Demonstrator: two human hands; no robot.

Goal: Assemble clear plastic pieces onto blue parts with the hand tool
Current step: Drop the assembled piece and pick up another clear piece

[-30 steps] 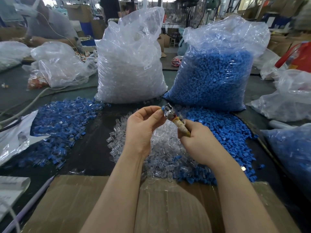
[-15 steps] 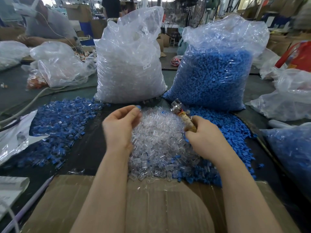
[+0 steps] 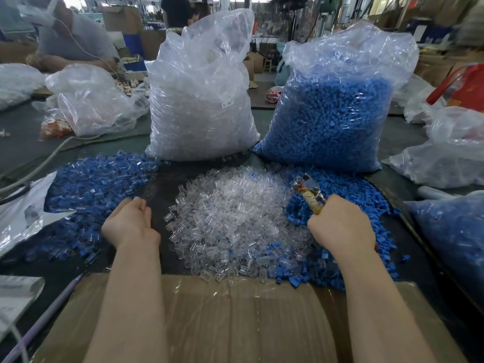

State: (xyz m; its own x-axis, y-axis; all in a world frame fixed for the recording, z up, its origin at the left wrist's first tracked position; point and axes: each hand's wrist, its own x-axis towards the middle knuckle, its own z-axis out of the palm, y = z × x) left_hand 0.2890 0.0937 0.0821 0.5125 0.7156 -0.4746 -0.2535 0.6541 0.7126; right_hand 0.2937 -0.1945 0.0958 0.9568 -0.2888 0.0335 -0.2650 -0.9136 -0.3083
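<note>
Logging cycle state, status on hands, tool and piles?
Left hand open, empty, beside the assembled pile. Right hand gripping hand tool over blue parts. Clear pieces heaped between hands. Nothing in the way.

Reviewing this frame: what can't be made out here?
- Left hand: motion-blurred; whether it holds a piece is unclear.
- Hand tool: handle hidden inside the right hand; its tip is too small to read.
- Pile of assembled parts: single pieces are too small to check.

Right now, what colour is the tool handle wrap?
Yellowish tan on the tool, gripped by the right hand; head view, the only one.
</note>
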